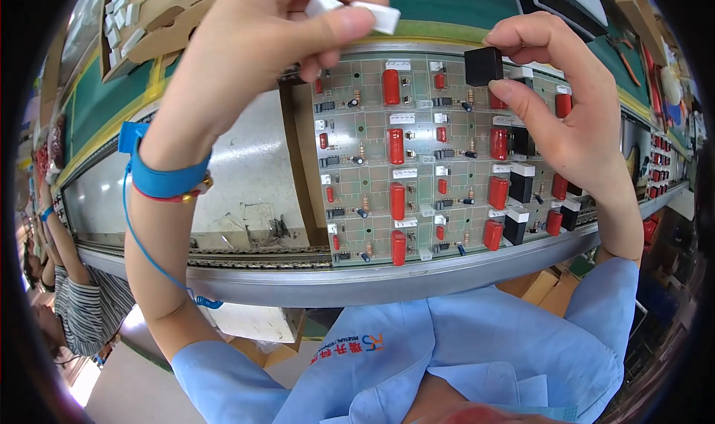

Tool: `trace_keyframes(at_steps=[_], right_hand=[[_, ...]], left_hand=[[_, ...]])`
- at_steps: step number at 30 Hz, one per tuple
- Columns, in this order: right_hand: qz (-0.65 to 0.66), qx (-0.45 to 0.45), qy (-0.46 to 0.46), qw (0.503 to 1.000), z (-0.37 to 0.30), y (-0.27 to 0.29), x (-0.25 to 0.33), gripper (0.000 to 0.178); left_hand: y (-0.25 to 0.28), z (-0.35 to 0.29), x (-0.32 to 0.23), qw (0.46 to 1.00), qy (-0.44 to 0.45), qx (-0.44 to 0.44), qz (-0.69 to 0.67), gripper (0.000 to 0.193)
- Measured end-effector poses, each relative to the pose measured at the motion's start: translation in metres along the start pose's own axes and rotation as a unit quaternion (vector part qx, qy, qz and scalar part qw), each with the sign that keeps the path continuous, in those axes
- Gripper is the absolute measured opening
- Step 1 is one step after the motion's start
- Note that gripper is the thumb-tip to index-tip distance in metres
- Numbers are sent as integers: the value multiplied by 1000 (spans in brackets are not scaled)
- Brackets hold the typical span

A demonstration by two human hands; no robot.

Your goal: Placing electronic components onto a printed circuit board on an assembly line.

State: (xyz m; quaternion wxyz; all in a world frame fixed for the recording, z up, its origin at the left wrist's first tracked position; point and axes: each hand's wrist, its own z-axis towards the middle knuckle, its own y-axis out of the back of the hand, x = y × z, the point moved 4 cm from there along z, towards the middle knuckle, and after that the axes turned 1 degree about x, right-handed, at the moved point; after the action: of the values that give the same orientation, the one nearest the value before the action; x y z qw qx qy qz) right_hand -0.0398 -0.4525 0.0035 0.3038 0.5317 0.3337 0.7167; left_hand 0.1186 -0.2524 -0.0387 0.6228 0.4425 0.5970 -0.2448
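Observation:
My left hand (287,33) is raised over the far left corner of a panel of circuit boards (378,200). Its fingers are closed on white rectangular parts (381,17), one at the fingertips and another beside it. Above the panel's far right part, my right hand (562,96) pinches a black block-shaped component (483,67) between thumb and fingers. Red capacitors (398,202) stand in columns on the boards. Upright black blocks, some with a white block (516,215) beside or on top, stand toward the right. My right hand hides some of the boards.
Metal conveyor rails (357,284) run along both sides of the panel. A cardboard box (156,51) of white parts lies at the far left. Pliers (625,59) rest at far right. A blue wrist strap (170,176) with a cord circles my left wrist. Another person's arm (65,249) shows at left.

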Motion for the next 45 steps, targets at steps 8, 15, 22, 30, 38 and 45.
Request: trace_keyframes(at_steps=[8,15,22,30,38,45], right_hand=[[7,-14,-8,1000,-18,13,-13,35],[16,-24,-1,1000,-32,20,-29,34],[-18,-9,-115,993,-17,33,-5,31],[4,-24,3,1000,-34,28,-32,34],[-2,-24,-72,997,-17,27,-6,33],[-6,-10,-142,990,-19,31,-3,33]], left_hand=[[-53,25,-38,903,-178,15,391,16],[-59,35,-68,934,114,74,330,16],[-35,30,-41,983,98,127,-89,19],[-24,23,-25,982,97,120,-109,35],[-20,21,-14,995,40,94,-9,28],[-29,24,-21,992,114,48,-36,27]])
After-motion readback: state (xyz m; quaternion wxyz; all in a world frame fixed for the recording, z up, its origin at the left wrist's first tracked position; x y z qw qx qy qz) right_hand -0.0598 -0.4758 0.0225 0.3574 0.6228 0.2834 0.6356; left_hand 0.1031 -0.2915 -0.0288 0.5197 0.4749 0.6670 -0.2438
